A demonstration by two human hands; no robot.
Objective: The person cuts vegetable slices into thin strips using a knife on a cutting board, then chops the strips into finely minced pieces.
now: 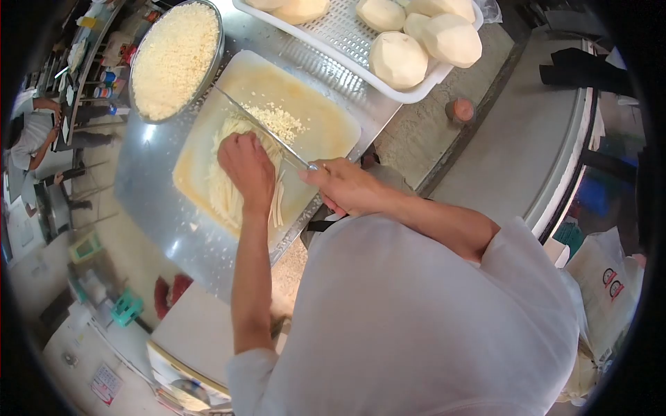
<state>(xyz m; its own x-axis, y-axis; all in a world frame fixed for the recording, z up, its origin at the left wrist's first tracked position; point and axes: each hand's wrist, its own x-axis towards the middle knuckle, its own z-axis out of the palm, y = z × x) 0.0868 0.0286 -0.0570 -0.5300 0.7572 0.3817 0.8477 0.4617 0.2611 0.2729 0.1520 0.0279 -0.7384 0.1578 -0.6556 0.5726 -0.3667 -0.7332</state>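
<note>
- Gripping the knife [267, 132], the right hand [345, 186] has its fingers wrapped around the handle.
- The left hand [247, 170] rests on pale strips [223, 188], its fingers bent and close together; their tips are hidden, so I cannot tell whether they pinch any.
- The knife lies across the board [329, 121], its blade pointing away to the left between the strips and a loose heap of chopped bits [283, 123].
- The board lies on the metal table [147, 182].
- Beyond its far left corner, near the blade's tip, stands a bowl [219, 64] heaped with similar bits.
- A white basket [326, 35] past the board's far side holds peeled vegetables [399, 60].
- Far left, another person [31, 142] is in view.
</note>
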